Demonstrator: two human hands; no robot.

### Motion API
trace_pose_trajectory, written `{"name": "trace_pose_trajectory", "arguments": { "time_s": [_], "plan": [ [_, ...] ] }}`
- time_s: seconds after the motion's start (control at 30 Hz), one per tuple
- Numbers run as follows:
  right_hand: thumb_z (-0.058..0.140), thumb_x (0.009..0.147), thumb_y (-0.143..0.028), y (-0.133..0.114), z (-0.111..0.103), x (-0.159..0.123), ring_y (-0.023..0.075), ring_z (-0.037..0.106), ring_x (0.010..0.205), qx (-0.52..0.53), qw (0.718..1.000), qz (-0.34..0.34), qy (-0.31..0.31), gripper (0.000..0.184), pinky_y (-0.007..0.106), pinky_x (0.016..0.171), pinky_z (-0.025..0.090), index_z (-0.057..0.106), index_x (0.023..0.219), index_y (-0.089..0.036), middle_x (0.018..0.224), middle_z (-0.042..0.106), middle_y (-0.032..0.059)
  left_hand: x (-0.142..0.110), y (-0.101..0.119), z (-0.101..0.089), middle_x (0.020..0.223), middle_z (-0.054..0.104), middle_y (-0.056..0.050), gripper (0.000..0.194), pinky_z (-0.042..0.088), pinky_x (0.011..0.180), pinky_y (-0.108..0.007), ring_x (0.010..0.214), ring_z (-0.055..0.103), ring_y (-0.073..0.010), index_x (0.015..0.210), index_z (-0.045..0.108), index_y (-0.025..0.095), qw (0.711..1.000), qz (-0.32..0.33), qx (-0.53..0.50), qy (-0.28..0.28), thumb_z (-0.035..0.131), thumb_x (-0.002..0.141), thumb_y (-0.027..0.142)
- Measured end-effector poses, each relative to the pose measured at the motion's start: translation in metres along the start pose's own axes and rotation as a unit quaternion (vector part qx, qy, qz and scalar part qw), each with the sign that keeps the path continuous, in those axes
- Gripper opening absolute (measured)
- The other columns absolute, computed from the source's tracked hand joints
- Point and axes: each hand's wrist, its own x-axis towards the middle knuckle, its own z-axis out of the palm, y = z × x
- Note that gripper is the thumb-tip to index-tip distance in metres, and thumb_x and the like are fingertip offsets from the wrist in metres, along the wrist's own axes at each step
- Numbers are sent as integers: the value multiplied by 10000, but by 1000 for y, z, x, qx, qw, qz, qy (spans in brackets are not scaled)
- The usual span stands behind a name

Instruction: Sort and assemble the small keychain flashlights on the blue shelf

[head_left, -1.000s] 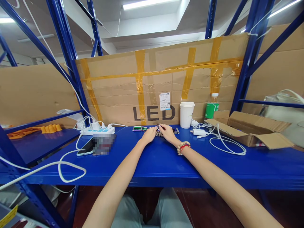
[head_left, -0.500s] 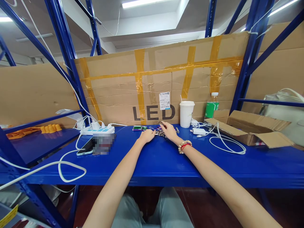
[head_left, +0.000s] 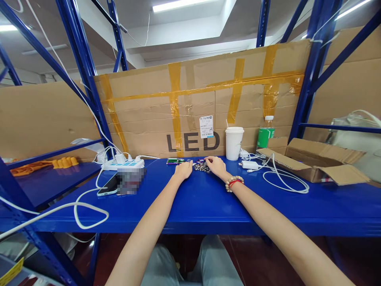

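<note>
My left hand rests at the back of the blue table, its fingers curled together; anything in them is too small to make out. Right of it lies a pile of small shiny metal pieces. My right hand, with a beaded bracelet and red cord at the wrist, is on the pile's right side. Its thumb and fingers are pinched, and what they hold is not clear. Purple and dark pieces lie behind the pile. Flat green and purple glossy strips lie left of my left hand.
A white paper cup with a straw and a green-labelled bottle stand at the back right. Beyond a white charger cable sits an open cardboard box. At left are a power strip and a phone.
My right hand has shifted slightly right, and the dark looped thing at its fingertips no longer shows. My left hand has drawn slightly left, so more of the metal pile is visible.
</note>
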Motion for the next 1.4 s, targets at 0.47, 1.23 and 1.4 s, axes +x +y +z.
{"name": "trace_pose_trajectory", "arguments": {
  "time_s": [0.47,1.23,1.4],
  "plan": [
    [490,840,-211,6,18,12,203,545,1078,-12,990,-138,-31,344,384,966,329,594,1168,-219,1108,650,48,0,1,2,1087,637,-138,471,427,812,-390,1033,588,-280,1047,463,175,1000,18,4,3,106,924,456],
    [648,593,-578,-10,20,6,169,584,740,437,899,6,-30,492,268,627,452,714,789,-132,844,691,70,-2,13,5,1048,661,-86,394,450,801,-323,979,620,-223,1162,442,222,990,123,-34,63,150,948,375],
    [630,640,-531,-9,18,7,169,588,742,421,907,-5,-33,445,263,624,450,719,809,-130,866,694,75,4,10,10,1189,606,-59,434,413,925,-311,1100,555,-191,1133,530,210,984,143,-87,56,162,946,343]
  ]
}}
